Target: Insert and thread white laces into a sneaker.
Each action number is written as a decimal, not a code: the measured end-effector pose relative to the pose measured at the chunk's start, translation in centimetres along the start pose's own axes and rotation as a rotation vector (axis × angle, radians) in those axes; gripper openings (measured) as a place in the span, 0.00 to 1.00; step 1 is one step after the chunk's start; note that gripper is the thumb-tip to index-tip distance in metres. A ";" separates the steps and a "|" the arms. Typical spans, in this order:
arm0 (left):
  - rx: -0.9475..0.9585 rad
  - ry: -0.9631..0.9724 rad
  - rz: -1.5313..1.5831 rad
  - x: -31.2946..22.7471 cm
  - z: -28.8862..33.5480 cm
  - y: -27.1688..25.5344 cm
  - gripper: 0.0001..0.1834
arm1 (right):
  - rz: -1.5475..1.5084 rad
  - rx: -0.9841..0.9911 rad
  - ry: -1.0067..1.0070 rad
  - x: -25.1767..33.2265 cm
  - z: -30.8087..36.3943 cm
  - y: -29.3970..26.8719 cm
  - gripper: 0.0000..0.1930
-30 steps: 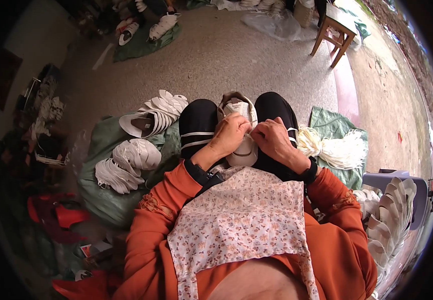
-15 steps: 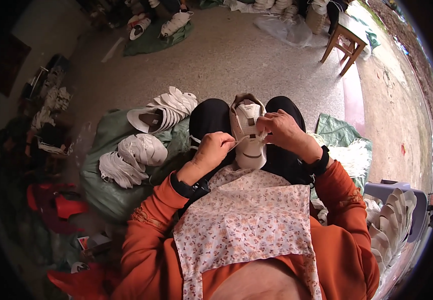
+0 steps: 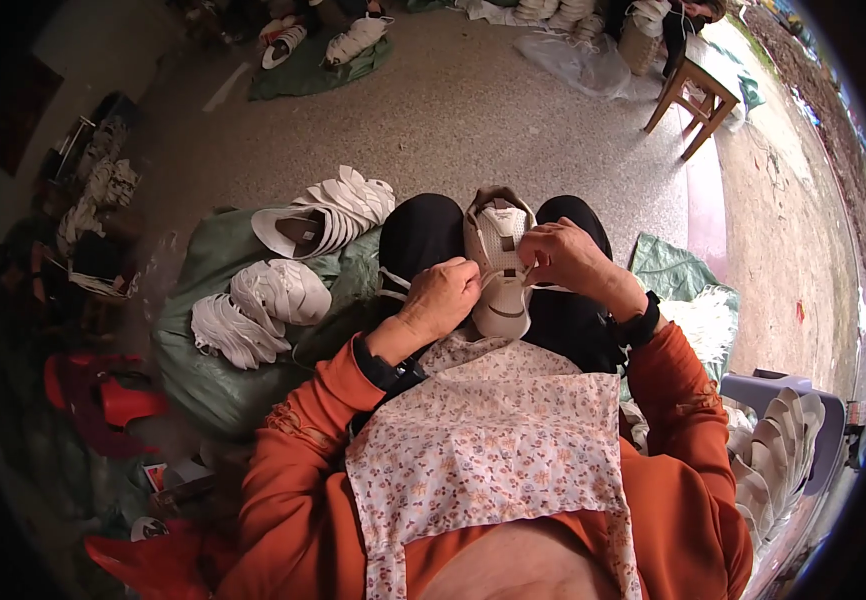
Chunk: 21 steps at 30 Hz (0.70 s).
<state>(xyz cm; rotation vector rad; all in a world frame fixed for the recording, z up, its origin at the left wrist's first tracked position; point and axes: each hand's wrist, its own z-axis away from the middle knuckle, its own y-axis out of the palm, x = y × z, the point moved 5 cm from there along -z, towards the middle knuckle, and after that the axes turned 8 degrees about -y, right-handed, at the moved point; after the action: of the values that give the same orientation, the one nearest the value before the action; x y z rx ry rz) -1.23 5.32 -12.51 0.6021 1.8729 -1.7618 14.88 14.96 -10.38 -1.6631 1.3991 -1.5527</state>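
Observation:
Between my knees rests a white and beige shoe upper [image 3: 503, 311], its darker collar opening pointing away from me. A white shoelace [image 3: 494, 272] crosses its front in my fingers. At the shoe's left side my left hand [image 3: 443, 297] is closed, thumb and forefinger pinching the lace. Over the right side of the shoe my right hand [image 3: 565, 254] is closed too, its fingertips pinching the lace close to the eyelets. A loose white lace end hangs by my left knee.
At left, stacked white shoe uppers [image 3: 283, 293] lie on a green sack [image 3: 203, 370]. A bundle of white laces [image 3: 701, 325] lies on green plastic at right. More uppers [image 3: 778, 450] stand by a grey-purple chair. A wooden stool [image 3: 693, 100] stands far right, near another person.
My left hand has moved slightly right and up, closer to the shoe. The right hand stays near the eyelets, its fingers shifted a little. The view has tilted slightly.

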 end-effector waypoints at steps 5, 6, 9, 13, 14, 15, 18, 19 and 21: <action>0.092 0.003 0.026 -0.2 -0.3 0.1 0.08 | -0.025 -0.018 0.022 -0.1 0.2 0.2 0.16; 0.092 0.004 0.026 -0.2 -0.3 0.2 0.08 | -0.027 -0.020 0.022 -0.1 0.2 0.1 0.16; 0.058 0.011 0.027 -0.3 -0.4 0.5 0.07 | -0.028 -0.021 0.028 0.0 0.2 0.1 0.16; -0.035 0.001 0.047 -0.2 -0.9 1.7 0.07 | -0.021 -0.006 0.069 0.2 0.1 -0.2 0.15; -0.062 -0.009 0.052 0.0 -1.0 1.9 0.07 | -0.021 -0.006 0.068 0.3 0.2 -0.2 0.15; -0.065 -0.009 0.056 -0.1 -1.1 1.5 0.07 | -0.059 0.020 0.095 0.2 0.2 -0.1 0.15; 0.030 -0.028 -0.032 -0.7 -1.2 0.1 0.06 | -0.023 0.026 0.058 1.4 0.1 -1.4 0.13; -0.091 0.141 -0.041 -2.3 -1.0 -1.7 0.09 | 0.042 -0.001 -0.006 2.2 0.1 -1.8 0.12; -0.139 0.390 -0.106 -3.3 -1.4 -3.0 0.22 | 0.040 -0.058 -0.027 2.9 -0.1 -1.6 0.10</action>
<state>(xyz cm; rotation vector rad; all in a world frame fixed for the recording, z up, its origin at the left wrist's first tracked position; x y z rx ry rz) -0.60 6.53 -8.03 0.8550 2.3060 -1.6488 14.90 13.08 -7.65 -1.6727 1.4683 -1.4752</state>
